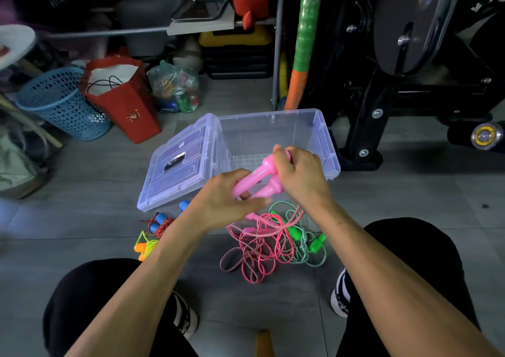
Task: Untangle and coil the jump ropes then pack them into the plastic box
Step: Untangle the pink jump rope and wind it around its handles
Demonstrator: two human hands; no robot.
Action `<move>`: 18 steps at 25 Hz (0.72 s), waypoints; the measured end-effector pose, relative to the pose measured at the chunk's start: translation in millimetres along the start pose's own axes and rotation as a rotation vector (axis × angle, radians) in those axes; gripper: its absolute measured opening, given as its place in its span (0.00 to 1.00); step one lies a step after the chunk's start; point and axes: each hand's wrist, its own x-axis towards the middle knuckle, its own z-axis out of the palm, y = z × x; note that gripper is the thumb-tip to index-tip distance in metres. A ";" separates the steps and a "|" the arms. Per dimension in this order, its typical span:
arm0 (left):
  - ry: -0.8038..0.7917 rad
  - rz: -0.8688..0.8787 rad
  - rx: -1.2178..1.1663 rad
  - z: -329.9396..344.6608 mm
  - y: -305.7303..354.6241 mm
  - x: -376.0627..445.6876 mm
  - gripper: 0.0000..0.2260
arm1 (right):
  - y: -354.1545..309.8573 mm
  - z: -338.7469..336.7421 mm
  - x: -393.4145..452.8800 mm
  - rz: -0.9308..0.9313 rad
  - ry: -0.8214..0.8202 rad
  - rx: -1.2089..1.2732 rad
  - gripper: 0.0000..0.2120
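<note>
Two pink jump-rope handles [261, 177] lie side by side between my hands, just above the near wall of the clear plastic box [322, 137]. My left hand [229, 195] grips their lower ends; my right hand [296, 170] is curled round their upper ends. Below on the floor lies a tangle of pink rope [259, 247] mixed with a green rope [308, 247] and its green handles. Left of my forearm sit a blue-handled rope with red cord [159, 224] and an orange-handled rope with yellow-green cord [146, 246]. The box holds no ropes.
The box's clear lid [177, 165] leans open to the left. A blue mesh basket [62, 102], a red paper bag [123, 96] and a plastic bag of items [176, 87] stand behind. Black exercise equipment [382, 96] rises right of the box. My knees flank the ropes.
</note>
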 end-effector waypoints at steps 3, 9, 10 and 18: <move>0.174 0.012 0.426 6.5 -13.4 3.2 0.15 | -1.2 3.4 -3.2 0.043 0.006 0.016 0.22; 0.302 0.060 0.532 11.1 -19.3 3.8 0.13 | -7.8 -3.1 -3.4 0.120 -0.135 0.050 0.19; 0.301 0.054 0.592 12.0 -19.6 3.1 0.12 | -9.5 -2.9 -5.6 0.100 -0.141 0.042 0.18; 0.238 -0.085 0.666 17.3 -23.1 13.4 0.07 | -9.9 -13.5 -6.2 0.198 -0.237 0.077 0.25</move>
